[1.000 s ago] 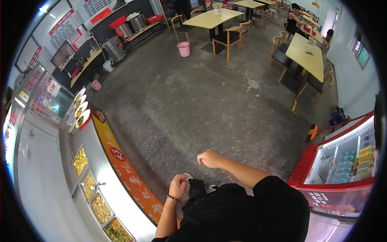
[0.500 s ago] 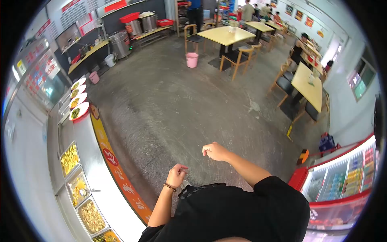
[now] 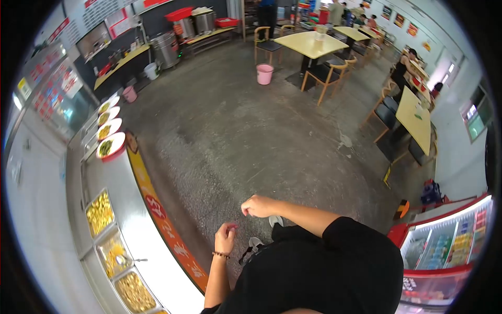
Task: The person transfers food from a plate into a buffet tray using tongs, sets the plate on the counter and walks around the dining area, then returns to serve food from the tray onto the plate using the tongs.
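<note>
So in the head view, the counter [image 3: 157, 261] is on the wearer's left, long axis running away and bending left in the fisheye. It's shiny metal with rectangular food pans [image 3: 100, 213] sunk in; the spoon [image 3: 122, 260] rests in one, metal handle pointing right. Left hand [image 3: 225, 238], nearest the counter, is raised, relaxed and unclenched. Right hand [image 3: 258, 206] reaches across over rough grey floor [image 3: 209, 152], fingers curled down; can't tell its grip.

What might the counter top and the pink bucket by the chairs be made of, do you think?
The counter top looks like satin steel, from its grey sheen and glare. The pink bucket is probably smooth plastic, from its even colour.
</note>
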`<state>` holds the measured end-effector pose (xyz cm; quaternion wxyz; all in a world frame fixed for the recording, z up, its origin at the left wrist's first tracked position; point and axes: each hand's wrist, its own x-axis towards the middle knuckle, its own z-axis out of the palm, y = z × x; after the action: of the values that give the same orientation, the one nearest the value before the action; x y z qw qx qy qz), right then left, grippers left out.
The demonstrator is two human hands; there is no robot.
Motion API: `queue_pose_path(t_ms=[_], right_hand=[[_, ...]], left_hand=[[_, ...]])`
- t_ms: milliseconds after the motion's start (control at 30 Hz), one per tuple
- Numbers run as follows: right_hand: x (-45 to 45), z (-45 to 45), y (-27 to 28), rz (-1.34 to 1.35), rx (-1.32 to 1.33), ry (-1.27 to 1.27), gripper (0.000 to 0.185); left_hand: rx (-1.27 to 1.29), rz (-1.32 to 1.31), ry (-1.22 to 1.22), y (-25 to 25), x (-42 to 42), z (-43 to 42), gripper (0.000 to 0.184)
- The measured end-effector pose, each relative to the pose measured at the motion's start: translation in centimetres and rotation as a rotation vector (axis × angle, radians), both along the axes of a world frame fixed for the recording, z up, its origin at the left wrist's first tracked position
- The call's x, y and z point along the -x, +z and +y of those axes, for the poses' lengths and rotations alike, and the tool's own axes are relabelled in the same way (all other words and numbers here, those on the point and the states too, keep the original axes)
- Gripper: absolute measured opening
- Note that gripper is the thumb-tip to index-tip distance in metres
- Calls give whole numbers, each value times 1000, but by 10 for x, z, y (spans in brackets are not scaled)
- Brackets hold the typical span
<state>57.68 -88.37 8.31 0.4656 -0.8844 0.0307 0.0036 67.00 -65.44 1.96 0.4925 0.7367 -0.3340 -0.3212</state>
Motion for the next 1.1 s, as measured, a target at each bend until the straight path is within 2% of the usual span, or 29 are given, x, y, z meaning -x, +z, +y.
queue_pose_path(t_ms=[67,100,200,300,400,533,600,767,933,1100], right_hand=[[-11,-5,-3,68,-37,34,13],[-16,-9,-10,17,-32,53,13],[-35,-24,-23,28,-37,53,16],[-54,-43,-28,55,-88,37,16],[-76,-69,-35,45,-73,42,13],[-107,-118,-34,-29,-107,42,14],[-119,-144,-33,-57,-128,20,14],[-133,-202,-35,-94,-137,-54,14],[-142,-234,-56,-143,-168,-68,13],[-161,-241,-63,-35,-171,-61,13]], left_hand=[[-54,70,50,-3,-9,-3,21],[-89,64,57,-3,-11,-6,29],[-122,57,56,0,-26,-21,37],[-115,57,9,4,-44,-42,39],[-161,-120,-81,23,-66,-68,38],[-140,-172,-55,31,-98,-106,34],[-172,-112,-48,32,-113,-125,32],[-147,-225,-172,34,-148,-179,26],[-165,-83,-86,37,-159,-227,23],[-113,6,-36,23,-181,-243,29]])
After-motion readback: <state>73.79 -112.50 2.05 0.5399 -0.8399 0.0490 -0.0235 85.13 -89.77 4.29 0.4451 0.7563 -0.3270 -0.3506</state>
